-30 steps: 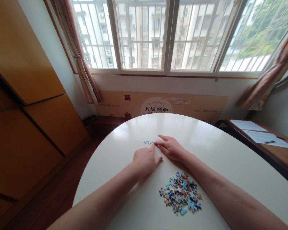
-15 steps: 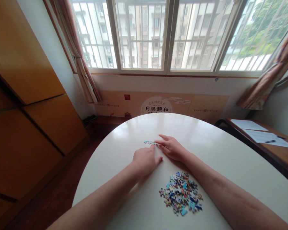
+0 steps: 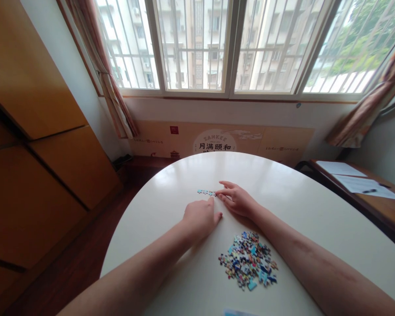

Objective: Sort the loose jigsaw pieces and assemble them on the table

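The left hand (image 3: 199,216) is pointing its index finger at the near edge of a short row of linked-looking jigsaw pieces (image 3: 205,192); whether the fingertip is touching them is too small to tell. Its thumb is standing well apart from that finger, and its other fingers are curling underneath, partly hidden. The right hand (image 3: 239,200) is lying palm down, its index fingertip meeting the row's right end. Its far fingers are spreading apart from the index, while its thumb is sitting close to it on the near side; whether the two are pinching a piece cannot be told. Most of the row is extending leftward from the right fingertips, just beyond the left one. On the near side of both hands' fingers, a loose heap of jigsaw pieces (image 3: 248,261) is lying on the round white table (image 3: 141,219), beside the right forearm. Farther back from the fingertips, toward the person, a bluish object (image 3: 238,313) is showing at the bottom edge. Well right of the fingers, paper sheets (image 3: 340,168) are resting on a wooden desk (image 3: 389,215).
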{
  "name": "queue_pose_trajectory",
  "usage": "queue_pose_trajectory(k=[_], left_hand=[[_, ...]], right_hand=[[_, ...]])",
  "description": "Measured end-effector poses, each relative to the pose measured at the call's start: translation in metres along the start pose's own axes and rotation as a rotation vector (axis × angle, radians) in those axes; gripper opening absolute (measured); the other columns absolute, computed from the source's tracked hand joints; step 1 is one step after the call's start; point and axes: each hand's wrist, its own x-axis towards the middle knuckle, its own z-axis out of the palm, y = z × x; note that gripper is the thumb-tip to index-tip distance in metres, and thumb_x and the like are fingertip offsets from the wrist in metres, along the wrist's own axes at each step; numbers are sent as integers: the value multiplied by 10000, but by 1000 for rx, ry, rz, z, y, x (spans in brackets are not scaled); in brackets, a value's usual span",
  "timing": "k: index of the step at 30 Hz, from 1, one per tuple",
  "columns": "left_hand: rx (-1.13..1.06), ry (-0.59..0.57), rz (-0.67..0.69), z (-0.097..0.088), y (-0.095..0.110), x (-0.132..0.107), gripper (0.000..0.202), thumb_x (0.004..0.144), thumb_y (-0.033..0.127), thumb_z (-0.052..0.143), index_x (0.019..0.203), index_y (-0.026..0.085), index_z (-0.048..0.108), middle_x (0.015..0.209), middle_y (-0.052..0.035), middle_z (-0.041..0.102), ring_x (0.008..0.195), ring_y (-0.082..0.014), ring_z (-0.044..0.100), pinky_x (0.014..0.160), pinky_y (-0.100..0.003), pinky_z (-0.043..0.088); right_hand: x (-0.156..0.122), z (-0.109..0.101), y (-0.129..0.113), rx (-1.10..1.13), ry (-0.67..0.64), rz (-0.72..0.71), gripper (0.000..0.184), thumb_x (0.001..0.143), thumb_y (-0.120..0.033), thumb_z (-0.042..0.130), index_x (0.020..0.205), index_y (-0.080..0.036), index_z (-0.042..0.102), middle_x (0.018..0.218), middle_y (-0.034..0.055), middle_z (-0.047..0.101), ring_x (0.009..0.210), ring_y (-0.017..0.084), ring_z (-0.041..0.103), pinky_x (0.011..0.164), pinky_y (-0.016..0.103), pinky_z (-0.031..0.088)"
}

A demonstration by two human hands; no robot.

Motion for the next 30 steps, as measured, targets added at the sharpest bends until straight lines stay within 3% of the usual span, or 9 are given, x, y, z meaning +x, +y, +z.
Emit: queue_pose_trajectory(k=[19,24,30], left_hand=[[11,7,2,-1,0,0,454,938,494,409,1174,154,595,990,-140,727,938,-321,690,783,-405,518],[4,14,7,-1,1,-1,465,932,484,422,1214,156,591,1008,-136,731,939,-320,690,782,-403,517],[-4,-3,26,-2,1,-1,493,938,464,421,1297,159,568,1056,-129,732,957,-318,687,793,-404,516]], right_hand=[[-1,-1,-1,24,19,16,309,933,-268,529,1139,-269,759,1426,94,559,1253,272,581,1074,451,477],[-3,-5,5,61,85,95,281,893,-240,543,1018,-226,794,1381,106,589,1204,288,609,1040,450,500],[-4,-5,9,60,49,88,252,874,-238,569,962,-227,805,1398,108,575,1145,288,641,1008,444,514]])
